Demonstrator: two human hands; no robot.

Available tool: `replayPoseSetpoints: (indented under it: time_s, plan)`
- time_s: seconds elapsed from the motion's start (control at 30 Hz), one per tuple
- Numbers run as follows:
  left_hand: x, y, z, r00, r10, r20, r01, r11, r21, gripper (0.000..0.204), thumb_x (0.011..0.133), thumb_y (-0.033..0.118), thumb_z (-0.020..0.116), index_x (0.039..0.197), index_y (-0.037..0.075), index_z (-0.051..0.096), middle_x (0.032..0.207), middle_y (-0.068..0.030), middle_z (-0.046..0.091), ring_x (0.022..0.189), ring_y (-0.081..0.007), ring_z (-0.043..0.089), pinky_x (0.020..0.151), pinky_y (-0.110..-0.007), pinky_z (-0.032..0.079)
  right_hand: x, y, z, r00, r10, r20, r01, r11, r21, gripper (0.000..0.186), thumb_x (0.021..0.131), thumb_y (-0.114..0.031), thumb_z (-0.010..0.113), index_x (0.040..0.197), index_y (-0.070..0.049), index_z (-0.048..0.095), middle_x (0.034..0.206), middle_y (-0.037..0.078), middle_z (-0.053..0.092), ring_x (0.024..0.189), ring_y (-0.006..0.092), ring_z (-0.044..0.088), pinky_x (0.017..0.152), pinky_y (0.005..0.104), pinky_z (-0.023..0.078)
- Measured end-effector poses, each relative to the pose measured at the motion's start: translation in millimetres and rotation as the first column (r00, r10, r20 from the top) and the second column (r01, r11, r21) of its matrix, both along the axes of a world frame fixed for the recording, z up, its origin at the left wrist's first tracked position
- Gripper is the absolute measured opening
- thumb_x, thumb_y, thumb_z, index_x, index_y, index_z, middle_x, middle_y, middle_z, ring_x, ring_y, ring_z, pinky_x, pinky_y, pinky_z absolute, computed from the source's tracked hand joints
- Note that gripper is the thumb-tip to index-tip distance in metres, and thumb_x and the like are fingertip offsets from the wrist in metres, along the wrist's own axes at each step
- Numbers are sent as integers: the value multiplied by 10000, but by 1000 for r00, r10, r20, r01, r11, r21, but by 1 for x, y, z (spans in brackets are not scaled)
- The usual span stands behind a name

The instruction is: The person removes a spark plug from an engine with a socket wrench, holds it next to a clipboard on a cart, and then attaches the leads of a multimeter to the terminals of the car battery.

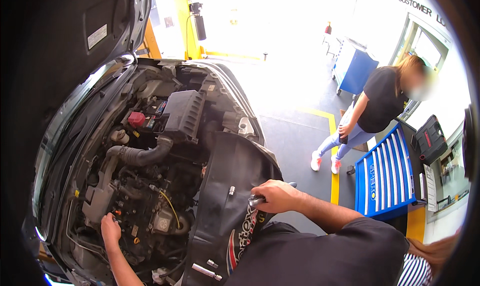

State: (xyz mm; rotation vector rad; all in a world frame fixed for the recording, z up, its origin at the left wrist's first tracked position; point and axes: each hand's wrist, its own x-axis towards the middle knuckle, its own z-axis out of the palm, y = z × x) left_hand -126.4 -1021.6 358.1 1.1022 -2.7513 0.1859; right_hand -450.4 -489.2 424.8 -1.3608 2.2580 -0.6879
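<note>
My left hand [111,228] is down in the car's engine bay [145,206], fingers closed on a small thing I cannot make out, beside a grey-brown engine part [96,203]. My right hand [275,197] grips a metal ratchet wrench [256,201] over a black fender cover [225,166] with large lettering. A short socket [231,191] lies on that cover left of my right hand. Lower on it lie a long socket piece [204,270] and a smaller socket [212,263]. A yellow dipstick loop [170,205] shows between my hands.
The raised hood [95,16] arches over the upper left. A person [380,98] in black stands by a blue drawer cabinet [387,171] with a black case [427,138]. Another person's striped top and hair [415,268] show at lower right. A blue cart [352,68] stands behind.
</note>
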Motion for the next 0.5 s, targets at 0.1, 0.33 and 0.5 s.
replayPoseSetpoints:
  time_s: [0.1, 0.33, 0.5]
  plan:
    - [-24, 16, 4, 963, 258, 77, -262, 964, 45, 327, 912, 289, 686, 880, -35, 651, 938, -244, 684, 958, -422, 666, 827, -496, 537, -1, 8, -5, 999, -48, 7, 48, 998, 30, 255, 818, -224, 652, 991, -39, 682, 863, 171, 702, 880, 378, 678, 784, 476, 541]
    - [23, -12, 3, 996, -52, 76, 52, 999, -1, 385, 919, 349, 688, 917, -37, 688, 949, -258, 695, 898, -435, 686, 775, -508, 544, -6, -2, -4, 999, -13, 32, 13, 1000, 14, 242, 823, -226, 653, 958, -28, 681, 830, 181, 697, 852, 389, 678, 779, 476, 537]
    - [-48, 45, 20, 945, 280, 170, -281, 960, -21, 362, 872, 331, 746, 898, -28, 702, 914, -245, 704, 922, -429, 686, 796, -496, 548, -9, 3, -15, 999, -34, 22, 35, 998, -48, 246, 835, -234, 679, 926, -7, 653, 790, 180, 665, 800, 391, 663, 715, 469, 519]
